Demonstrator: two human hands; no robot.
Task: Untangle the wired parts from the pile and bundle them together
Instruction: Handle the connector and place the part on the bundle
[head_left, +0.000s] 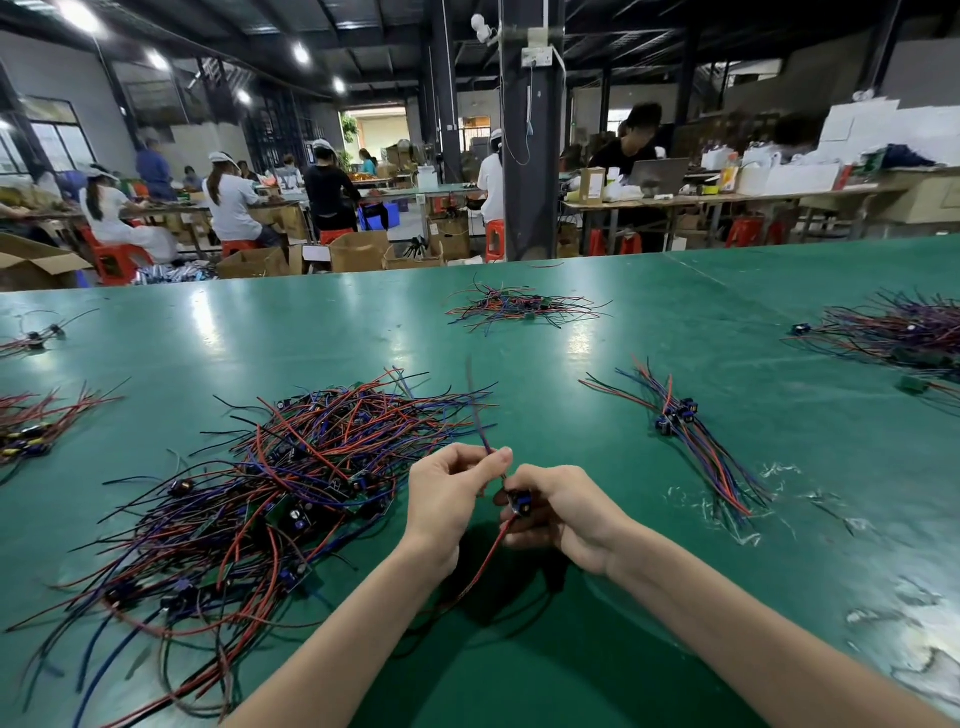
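In right hand (563, 512), obscured wired part (520, 503)

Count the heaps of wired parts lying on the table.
6: big pile near left, aligned bundle near right, far-centre pile, far-right pile, left-edge pile, far-left cluster. More may lie off-frame.

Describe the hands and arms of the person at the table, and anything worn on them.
The left hand and right hand are bare: no gloves, no rings seen. Neither wrist carries a watch or band. The left forearm and right forearm are uncovered down to the picture's lower edge; no sleeve is in view.
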